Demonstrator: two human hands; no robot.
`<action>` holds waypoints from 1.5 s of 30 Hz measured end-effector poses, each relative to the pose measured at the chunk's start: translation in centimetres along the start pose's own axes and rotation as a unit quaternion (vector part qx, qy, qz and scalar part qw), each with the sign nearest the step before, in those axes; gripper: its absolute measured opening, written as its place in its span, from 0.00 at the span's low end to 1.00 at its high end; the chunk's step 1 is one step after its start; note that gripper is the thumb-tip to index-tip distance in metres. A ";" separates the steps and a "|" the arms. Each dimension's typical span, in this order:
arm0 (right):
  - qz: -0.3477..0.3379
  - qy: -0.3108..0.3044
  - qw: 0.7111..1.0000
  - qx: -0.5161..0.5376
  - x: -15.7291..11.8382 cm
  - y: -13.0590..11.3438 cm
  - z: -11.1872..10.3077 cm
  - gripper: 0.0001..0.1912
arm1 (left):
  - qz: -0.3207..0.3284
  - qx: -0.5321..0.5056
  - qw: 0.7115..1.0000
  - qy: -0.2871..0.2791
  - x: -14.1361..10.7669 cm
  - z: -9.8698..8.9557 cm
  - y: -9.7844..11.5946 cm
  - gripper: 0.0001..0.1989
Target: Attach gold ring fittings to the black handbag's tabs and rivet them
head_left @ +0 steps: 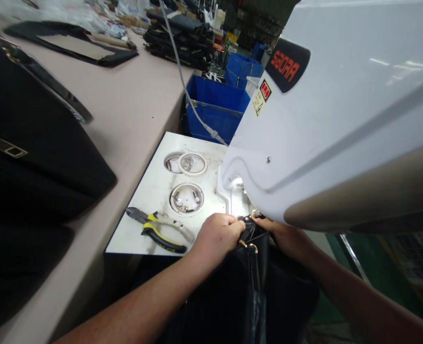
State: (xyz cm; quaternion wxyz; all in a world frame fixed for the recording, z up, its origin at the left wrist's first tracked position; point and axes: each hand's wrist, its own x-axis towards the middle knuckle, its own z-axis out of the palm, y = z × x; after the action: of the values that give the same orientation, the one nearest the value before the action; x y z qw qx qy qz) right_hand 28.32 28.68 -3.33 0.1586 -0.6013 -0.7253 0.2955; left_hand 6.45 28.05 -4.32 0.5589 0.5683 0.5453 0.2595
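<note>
A black bag (222, 298) with a gold ring and a strap (253, 282) hangs in front of me, its upper edge held at the lower working end of a white machine (340, 91). My left hand (218, 236) is closed on the bag's edge, thumb and fingers pinching it. On the other side of the opening, my right hand (286, 239) grips the same edge, partly hidden under the machine's housing. A small dark piece with metal studs shows between my hands. Diagonal cutting pliers (163, 229) with yellow and black handles lie left of my left hand.
The pliers rest on a white machine top (149, 177) with round recesses (186, 199) holding small parts. At the left, another black bag (36, 129) stands on a long table (125, 105). Blue bins (215, 107) and stacked dark material (179, 38) are behind. A grey cable (183, 76) hangs down.
</note>
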 end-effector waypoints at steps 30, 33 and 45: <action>0.026 -0.042 0.999 -0.018 0.3 -0.6 -0.1 0.22 | -0.004 -0.040 0.999 -0.014 0.5 0.2 -0.5 0.15; 0.051 -0.050 0.997 -0.024 0.3 -0.6 -0.1 0.24 | -0.005 -0.040 0.999 -0.016 0.4 0.1 -0.4 0.15; 0.004 -0.031 0.999 0.038 -0.4 -3.2 -0.5 0.20 | 0.016 -0.045 0.999 -0.021 -0.5 0.1 -0.1 0.14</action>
State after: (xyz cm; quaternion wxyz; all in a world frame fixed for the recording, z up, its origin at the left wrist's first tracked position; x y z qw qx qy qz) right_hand 26.22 28.12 -0.97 0.1575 -0.5884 -0.7157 0.3417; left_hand 6.33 27.58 -4.32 0.5911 0.5564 0.5120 0.2810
